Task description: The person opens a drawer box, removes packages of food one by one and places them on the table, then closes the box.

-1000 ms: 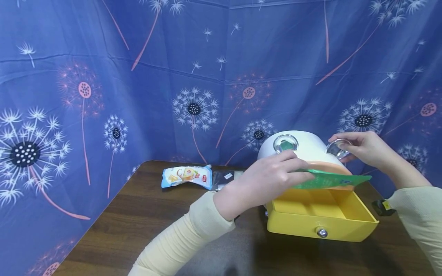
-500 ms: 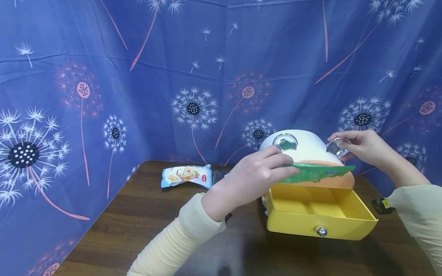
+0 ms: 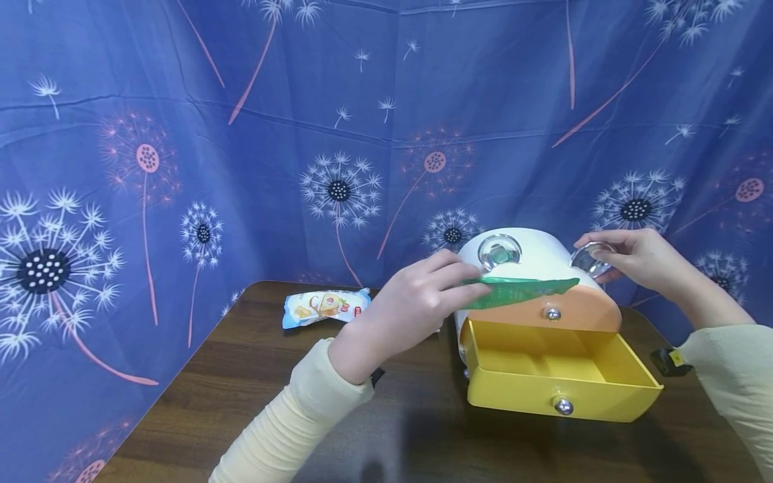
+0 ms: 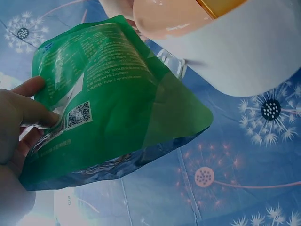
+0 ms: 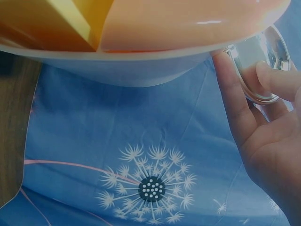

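My left hand (image 3: pixel 410 302) pinches a green printed pouch (image 3: pixel 525 291) by its left end. The pouch is held in front of the orange upper drawer (image 3: pixel 580 312) of a small drawer box (image 3: pixel 540 255) with a white top. Text and a QR code show on the pouch (image 4: pixel 108 108) in the left wrist view. At the box's upper right, my right hand (image 3: pixel 646 261) holds a shiny round disc (image 3: pixel 592 260) between thumb and fingers. A similar disc (image 3: pixel 499 252) sits at the upper left. The yellow lower drawer (image 3: pixel 513 390) stands pulled out with nothing visible inside.
A white and blue snack packet (image 3: pixel 326 307) lies on the wooden table (image 3: pixel 241 382) left of the box. A black object with a yellow patch (image 3: pixel 672 362) is by the right sleeve. A blue dandelion-print cloth (image 3: pixel 272 168) hangs behind.
My left hand has moved left with the green pouch, uncovering the orange drawer's knob and hiding the dark item by the snack packet. My right hand stays on the disc.
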`<state>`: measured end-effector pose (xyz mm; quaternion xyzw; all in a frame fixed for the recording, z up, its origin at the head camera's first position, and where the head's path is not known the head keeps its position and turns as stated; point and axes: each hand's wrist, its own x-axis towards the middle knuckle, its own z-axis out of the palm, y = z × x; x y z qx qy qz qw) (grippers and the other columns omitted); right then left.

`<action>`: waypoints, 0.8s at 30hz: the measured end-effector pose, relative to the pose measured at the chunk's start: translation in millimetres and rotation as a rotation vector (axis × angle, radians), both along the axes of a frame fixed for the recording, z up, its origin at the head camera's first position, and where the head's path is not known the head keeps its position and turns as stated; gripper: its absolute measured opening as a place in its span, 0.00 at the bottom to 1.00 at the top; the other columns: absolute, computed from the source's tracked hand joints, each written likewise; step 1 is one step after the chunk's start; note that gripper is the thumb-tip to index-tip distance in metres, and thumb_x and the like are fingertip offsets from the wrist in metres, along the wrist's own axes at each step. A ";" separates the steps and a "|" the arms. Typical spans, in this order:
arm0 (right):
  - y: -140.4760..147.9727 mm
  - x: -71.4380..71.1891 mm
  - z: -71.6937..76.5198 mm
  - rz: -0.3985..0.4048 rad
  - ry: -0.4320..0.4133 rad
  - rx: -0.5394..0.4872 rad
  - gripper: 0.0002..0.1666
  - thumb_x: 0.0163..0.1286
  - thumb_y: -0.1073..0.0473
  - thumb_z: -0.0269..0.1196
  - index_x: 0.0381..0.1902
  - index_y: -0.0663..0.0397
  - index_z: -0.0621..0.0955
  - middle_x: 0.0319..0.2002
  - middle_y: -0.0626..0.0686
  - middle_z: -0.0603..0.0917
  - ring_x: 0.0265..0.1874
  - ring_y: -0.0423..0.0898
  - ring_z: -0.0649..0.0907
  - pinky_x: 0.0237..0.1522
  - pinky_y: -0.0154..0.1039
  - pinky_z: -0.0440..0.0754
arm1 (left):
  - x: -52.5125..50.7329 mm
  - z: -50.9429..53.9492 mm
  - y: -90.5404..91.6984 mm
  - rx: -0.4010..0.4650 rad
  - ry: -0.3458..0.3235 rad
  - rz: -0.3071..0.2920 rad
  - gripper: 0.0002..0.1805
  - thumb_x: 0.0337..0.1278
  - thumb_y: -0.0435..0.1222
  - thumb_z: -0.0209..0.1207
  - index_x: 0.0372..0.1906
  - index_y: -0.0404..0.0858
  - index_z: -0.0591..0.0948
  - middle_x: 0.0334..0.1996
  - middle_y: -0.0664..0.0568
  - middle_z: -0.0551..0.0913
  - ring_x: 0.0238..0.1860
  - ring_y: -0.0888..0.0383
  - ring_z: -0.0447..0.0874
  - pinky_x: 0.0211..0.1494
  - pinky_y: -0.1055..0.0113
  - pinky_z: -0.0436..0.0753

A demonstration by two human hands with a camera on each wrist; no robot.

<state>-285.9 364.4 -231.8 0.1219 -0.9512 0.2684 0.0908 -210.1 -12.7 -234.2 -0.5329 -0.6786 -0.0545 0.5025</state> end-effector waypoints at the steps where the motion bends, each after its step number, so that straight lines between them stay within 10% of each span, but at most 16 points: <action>1: -0.1 0.0 0.1 0.001 0.002 0.003 0.23 0.72 0.53 0.53 0.60 0.58 0.74 0.62 0.69 0.69 0.27 0.45 0.87 0.39 0.49 0.82 | -0.5 -0.4 -1.3 0.001 0.007 0.003 0.12 0.57 0.27 0.59 0.41 0.43 0.86 0.40 0.55 0.84 0.44 0.59 0.77 0.55 0.76 0.73; 24: -0.5 -0.7 -0.6 -0.006 -0.007 0.004 0.24 0.72 0.52 0.53 0.61 0.58 0.73 0.64 0.70 0.66 0.28 0.46 0.87 0.45 0.59 0.78 | -9.0 -20.1 -37.3 0.063 -0.029 0.048 0.10 0.51 0.29 0.65 0.39 0.41 0.87 0.37 0.54 0.85 0.40 0.60 0.78 0.49 0.74 0.77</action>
